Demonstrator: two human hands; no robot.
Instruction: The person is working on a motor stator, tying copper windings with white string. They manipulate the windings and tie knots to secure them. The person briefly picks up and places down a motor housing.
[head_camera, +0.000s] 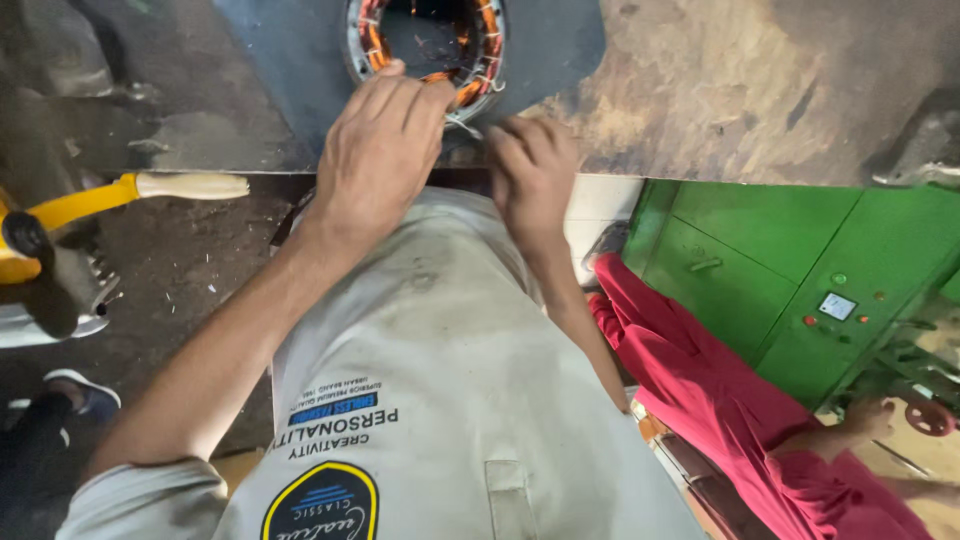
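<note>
While the motor stator (428, 45) is sitting near the workbench (720, 90) front edge, the left hand (375, 150) is curling closed on its copper winding; the right hand (533, 170) is pinching a white tie (462, 124) beside it.

Worn, stained metal workbench (760, 90) with a copper-wound motor stator (428, 45) directly on its dark sheet (290, 60).

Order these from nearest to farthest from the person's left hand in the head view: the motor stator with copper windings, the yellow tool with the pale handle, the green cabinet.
From the left hand:
1. Motor stator, touched at its lower rim, top centre.
2. Yellow tool, on the left, its pale handle pointing toward the hand.
3. Green cabinet, far right, beyond the right hand.
</note>
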